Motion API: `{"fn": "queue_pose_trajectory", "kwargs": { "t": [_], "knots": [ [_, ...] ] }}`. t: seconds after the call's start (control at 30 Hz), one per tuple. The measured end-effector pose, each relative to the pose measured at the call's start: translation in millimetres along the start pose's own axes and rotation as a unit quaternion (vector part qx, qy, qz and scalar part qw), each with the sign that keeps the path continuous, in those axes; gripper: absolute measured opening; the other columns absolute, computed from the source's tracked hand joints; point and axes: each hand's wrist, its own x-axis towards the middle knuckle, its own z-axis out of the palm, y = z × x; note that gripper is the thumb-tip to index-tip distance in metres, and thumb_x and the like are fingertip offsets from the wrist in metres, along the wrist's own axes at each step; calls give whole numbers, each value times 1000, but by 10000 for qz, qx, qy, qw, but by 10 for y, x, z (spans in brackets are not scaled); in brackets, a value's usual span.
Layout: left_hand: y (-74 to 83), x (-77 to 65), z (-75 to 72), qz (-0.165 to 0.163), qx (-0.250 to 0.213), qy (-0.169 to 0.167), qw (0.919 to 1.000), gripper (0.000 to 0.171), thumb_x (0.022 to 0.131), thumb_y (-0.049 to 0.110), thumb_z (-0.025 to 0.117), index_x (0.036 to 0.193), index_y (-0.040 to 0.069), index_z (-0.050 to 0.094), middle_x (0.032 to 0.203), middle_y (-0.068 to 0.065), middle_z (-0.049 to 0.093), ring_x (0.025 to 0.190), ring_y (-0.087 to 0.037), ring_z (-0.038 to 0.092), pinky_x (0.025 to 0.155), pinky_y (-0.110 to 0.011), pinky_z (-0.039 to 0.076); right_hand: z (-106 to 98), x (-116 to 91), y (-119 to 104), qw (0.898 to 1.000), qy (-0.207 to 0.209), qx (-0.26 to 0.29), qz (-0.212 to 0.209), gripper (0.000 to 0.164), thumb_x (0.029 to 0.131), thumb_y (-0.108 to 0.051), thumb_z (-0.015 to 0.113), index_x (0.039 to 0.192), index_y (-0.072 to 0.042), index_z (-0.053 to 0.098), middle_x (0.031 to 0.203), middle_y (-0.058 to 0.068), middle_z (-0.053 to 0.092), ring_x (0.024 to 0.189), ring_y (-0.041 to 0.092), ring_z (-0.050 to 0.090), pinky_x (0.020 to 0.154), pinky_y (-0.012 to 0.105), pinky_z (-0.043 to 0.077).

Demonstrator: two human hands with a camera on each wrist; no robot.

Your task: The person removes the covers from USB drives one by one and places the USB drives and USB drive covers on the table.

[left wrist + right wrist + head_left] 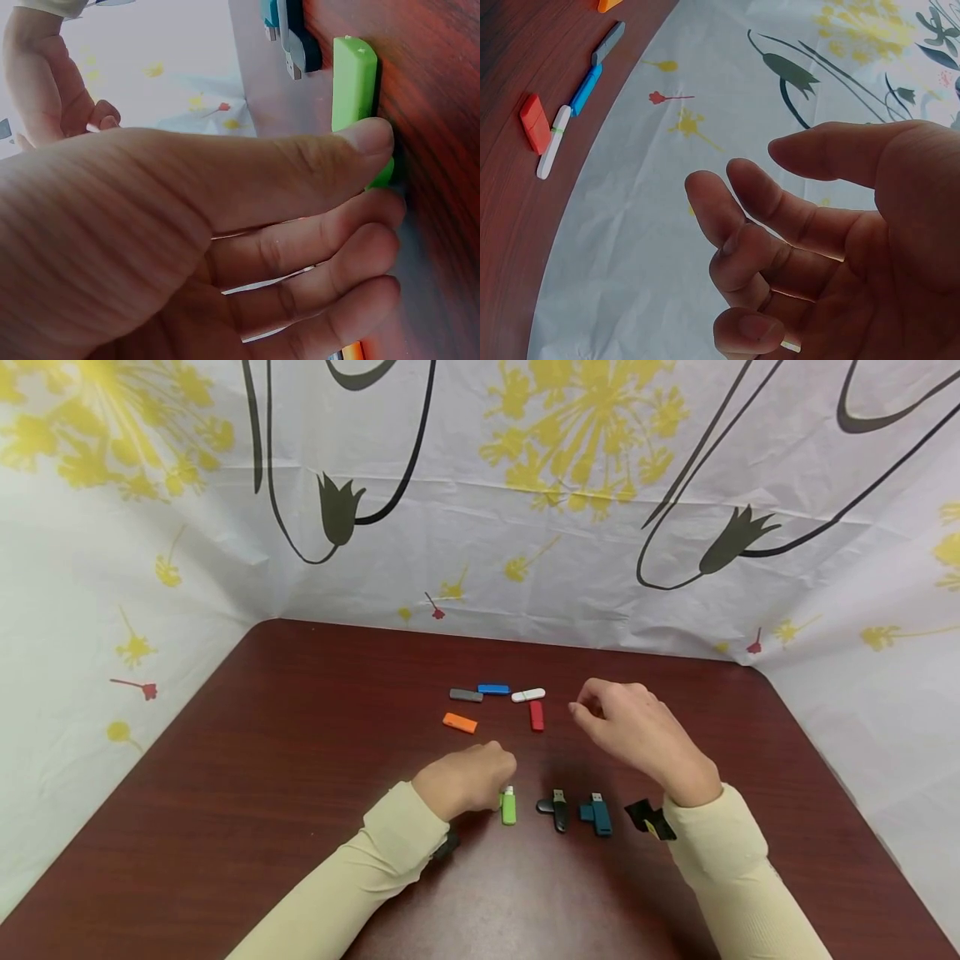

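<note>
My left hand [468,778] is low over the table, pinching a lime-green USB flash drive [509,807] between thumb and forefinger at its swivel part. The metal plug shows at its far end in the head view; in the left wrist view the thumb covers part of the green body [354,79]. Raised above the table on the right, my right hand [637,727] has loosely bent fingers and holds nothing. Between the hands lie a black USB flash drive [560,814] and a teal one [602,817], both swivelled partly open with their plugs pointing away.
Farther back, flash drives lie in a loose arc: orange [460,722], grey [466,695], blue [493,690], white [528,695] and red [537,717]. They rest on a dark reddish-brown table [225,793]. A white patterned sheet [450,527] hangs around the back and sides.
</note>
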Motion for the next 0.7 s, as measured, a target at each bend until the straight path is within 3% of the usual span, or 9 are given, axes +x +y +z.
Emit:
{"fn": "queue_pose_trajectory", "kwargs": {
  "t": [0.3,0.5,0.6,0.7],
  "knots": [
    [-4,-10,-37,12,-112,-32,9999,48,93,-1,78,60,15,48,58,6,30,56,-8,29,53,-23,25,2,10,2,10000,-26,-8,-41,17,106,-23,67,109,-8,74,75,0,65,64,15,56,59,33,46],
    [-55,-38,-151,-104,-407,-20,9991,42,97,5,78,64,12,54,58,5,35,56,-9,34,54,-24,31,-8,8,12,10000,-32,-46,12,17,105,-24,67,109,-9,74,76,0,66,65,15,56,59,34,46],
    [-119,-78,-241,-122,-651,156,9977,34,101,8,76,70,10,61,61,4,43,57,-10,41,58,-25,38,-15,11,28,10000,-4,-64,7,16,105,-24,68,108,-9,74,77,0,67,66,16,57,60,34,47],
    [-194,-131,-337,-65,-715,597,9956,20,103,14,75,84,8,72,71,2,59,63,-10,54,65,-26,48,-23,14,44,10000,32,-60,-16,16,105,-23,68,109,-9,74,79,0,68,67,16,58,61,34,47]
  ]
}}
